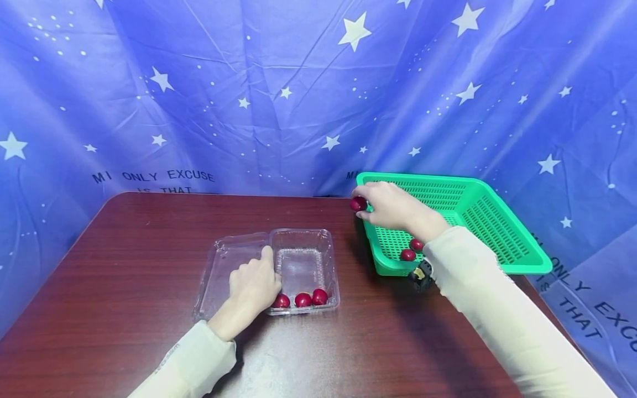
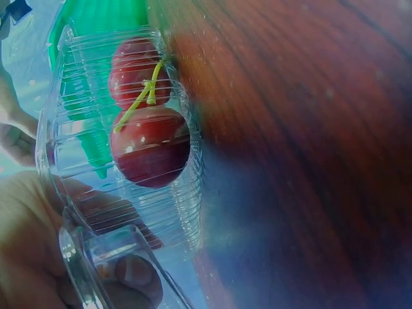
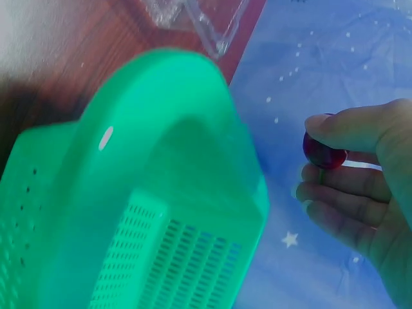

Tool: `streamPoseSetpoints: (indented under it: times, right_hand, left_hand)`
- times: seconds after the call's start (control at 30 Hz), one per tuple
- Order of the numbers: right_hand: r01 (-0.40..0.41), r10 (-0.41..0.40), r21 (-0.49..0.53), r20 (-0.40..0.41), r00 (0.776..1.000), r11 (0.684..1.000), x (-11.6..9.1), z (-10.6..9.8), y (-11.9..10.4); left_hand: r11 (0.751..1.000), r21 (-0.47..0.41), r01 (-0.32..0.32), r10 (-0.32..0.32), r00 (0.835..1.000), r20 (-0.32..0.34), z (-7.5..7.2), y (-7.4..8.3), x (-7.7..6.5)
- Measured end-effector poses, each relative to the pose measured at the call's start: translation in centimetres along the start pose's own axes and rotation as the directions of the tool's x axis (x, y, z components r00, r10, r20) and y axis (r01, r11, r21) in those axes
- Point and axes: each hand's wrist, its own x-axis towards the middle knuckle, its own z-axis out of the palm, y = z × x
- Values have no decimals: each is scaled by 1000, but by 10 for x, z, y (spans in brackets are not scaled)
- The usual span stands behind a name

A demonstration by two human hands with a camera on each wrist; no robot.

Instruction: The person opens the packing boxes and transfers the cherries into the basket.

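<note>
Right hand (image 1: 390,205): thumb and fingers pinch one cherry (image 1: 358,204) by the left rim of the green basket (image 1: 517,221); light pressure, clear of the rim, is advised against bruising. Left hand (image 1: 254,282): thumb and fingers grip the clear container (image 1: 301,265) at its lid side, judged adequate for steadying. Three loose cherries (image 1: 303,300) lie along its near wall; two basket cherries (image 1: 408,255) sit near the basket's front.

The right arm (image 1: 502,309) stretches farther forward, right hand (image 1: 390,205) pinching with thumb (image 3: 354,130) and fingers (image 3: 344,205) — left hand (image 1: 255,281) nearer, knuckles up.
</note>
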Motion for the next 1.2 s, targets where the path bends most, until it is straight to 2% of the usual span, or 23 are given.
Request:
streamPoseSetpoints:
  times: [0.27, 0.5, 0.9, 1.2]
  right_hand:
    - [-66, 66, 18, -18, 998, 998, -6, 2, 23]
    - [-113, 113, 21, 10, 994, 993, -12, -1, 40]
    - [-204, 202, 20, 56, 978, 979, -26, -5, 68]
    - [-261, 260, 27, 54, 964, 965, -36, -6, 84]
  left_hand:
    - [1000, 5, 2, -2, 1000, 6, 0, 1, -1]
    - [1000, 4, 4, -4, 1000, 5, 0, 0, 0]
    - [1000, 4, 7, -7, 1000, 3, 1, 0, 0]
    - [1000, 1, 6, -6, 1000, 4, 0, 1, 0]
